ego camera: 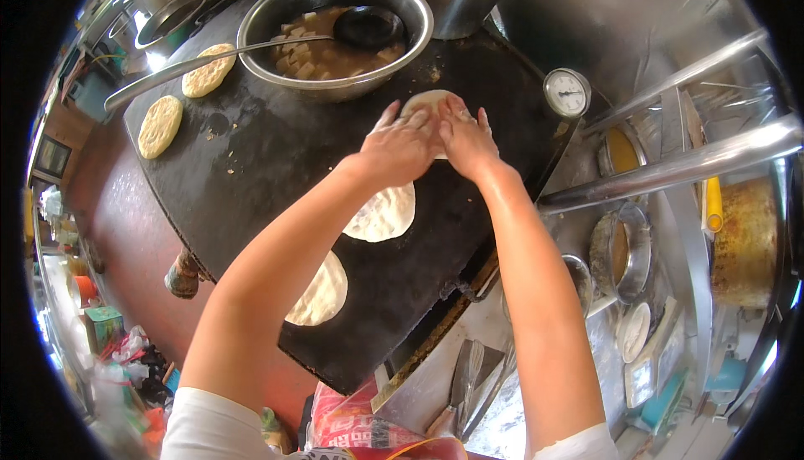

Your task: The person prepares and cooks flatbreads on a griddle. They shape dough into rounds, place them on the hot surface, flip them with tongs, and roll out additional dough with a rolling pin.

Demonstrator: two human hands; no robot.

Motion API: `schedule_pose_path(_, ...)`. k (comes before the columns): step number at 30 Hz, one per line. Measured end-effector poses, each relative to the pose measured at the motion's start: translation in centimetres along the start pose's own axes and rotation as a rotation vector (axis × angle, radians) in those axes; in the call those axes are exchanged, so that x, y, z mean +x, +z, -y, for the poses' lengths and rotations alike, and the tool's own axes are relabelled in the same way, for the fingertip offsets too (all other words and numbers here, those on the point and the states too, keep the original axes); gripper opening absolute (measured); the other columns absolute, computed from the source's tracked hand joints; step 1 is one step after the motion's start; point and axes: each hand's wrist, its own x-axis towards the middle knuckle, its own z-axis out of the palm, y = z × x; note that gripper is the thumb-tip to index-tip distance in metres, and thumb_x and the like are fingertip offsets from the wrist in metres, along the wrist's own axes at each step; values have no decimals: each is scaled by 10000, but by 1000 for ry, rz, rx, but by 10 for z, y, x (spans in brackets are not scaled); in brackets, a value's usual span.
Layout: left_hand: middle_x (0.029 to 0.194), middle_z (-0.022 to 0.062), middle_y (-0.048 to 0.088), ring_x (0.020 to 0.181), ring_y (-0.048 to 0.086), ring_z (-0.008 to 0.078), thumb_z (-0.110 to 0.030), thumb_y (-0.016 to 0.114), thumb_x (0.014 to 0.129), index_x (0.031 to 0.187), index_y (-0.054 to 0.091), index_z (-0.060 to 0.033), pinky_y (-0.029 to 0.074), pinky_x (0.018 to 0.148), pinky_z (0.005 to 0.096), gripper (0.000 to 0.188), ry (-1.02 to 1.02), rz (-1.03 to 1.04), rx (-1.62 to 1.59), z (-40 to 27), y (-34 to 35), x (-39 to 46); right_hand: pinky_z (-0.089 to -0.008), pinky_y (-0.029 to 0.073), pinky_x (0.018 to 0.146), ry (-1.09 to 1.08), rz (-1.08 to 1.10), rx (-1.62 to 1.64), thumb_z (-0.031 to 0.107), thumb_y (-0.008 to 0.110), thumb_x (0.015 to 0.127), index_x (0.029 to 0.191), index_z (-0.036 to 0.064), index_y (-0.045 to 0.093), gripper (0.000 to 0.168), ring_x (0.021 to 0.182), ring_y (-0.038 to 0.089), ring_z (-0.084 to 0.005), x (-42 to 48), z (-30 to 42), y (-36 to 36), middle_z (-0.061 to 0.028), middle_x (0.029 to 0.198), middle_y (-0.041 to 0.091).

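Both hands press flat on a round of pale dough (pixel 419 99) lying on the black griddle (pixel 264 202). My left hand (pixel 402 143) covers its left side, fingers spread. Over the right side lies my right hand (pixel 466 136), also with fingers apart. Much of this dough is hidden beneath them. Just below my left wrist lies a second flat dough round (pixel 386 215), and a third dough round (pixel 323 293) sits nearer me, partly covered by my left forearm. Two browned flatbreads (pixel 161 127) (pixel 209 71) rest at the griddle's far left edge.
A steel basin (pixel 251 67) of brown broth with pale cubes stands behind my hands, its ladle (pixel 169 77) handle jutting left. A dial thermometer (pixel 566 93) sits at the right edge. Metal rails (pixel 678 162) cross the right side. A wooden-handled scraper (pixel 461 372) lies on the counter.
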Motion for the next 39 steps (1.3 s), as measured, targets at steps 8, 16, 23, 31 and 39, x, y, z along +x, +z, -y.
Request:
schedule_pose_path(8, 1385, 141, 436, 1314, 382, 246, -344, 396, 954, 1336, 428, -19, 202, 1120, 456, 502, 22, -13, 127, 14, 1, 2, -481, 147, 1135, -58, -75, 74, 270, 280, 978, 1326, 33, 452, 455, 1344, 334, -246, -24, -22, -9, -125, 1435, 381)
schedule_pose_path(16, 1331, 122, 498, 1291, 412, 228, -386, 480, 922, 1244, 545, -44, 222, 1116, 438, 474, -23, -15, 178, -2, -7, -16, -459, 193, 1117, -124, 22, 102, 295, 402, 976, 1279, 63, 515, 398, 1259, 437, -230, -56, 7, -22, -123, 1331, 492)
schedule_pose_path(23, 1303, 138, 518, 1267, 434, 235, -444, 508, 895, 1188, 580, -70, 281, 1094, 419, 480, -134, 278, -73, -36, -34, 28, -468, 243, 1096, 44, -439, 525, 189, 411, 967, 1202, 37, 566, 320, 1165, 517, -281, -150, 5, -76, -146, 1236, 563)
schedule_pose_path(31, 1388, 158, 400, 1311, 355, 350, -134, 465, 884, 1357, 410, -219, 354, 1028, 483, 483, 123, -78, 459, 8, 29, 68, -477, 250, 1091, 375, -318, 320, 227, 442, 969, 1243, 23, 536, 355, 1146, 530, -288, -301, -28, -65, -163, 1205, 580)
schedule_pose_path(39, 1267, 123, 561, 1194, 510, 258, -358, 386, 980, 1290, 498, -4, 261, 1087, 387, 483, -213, -451, -1071, -156, -27, 9, -523, 286, 1053, 306, -110, 31, 349, 378, 973, 1022, -3, 626, 434, 923, 619, -327, -330, -41, -62, -168, 942, 658)
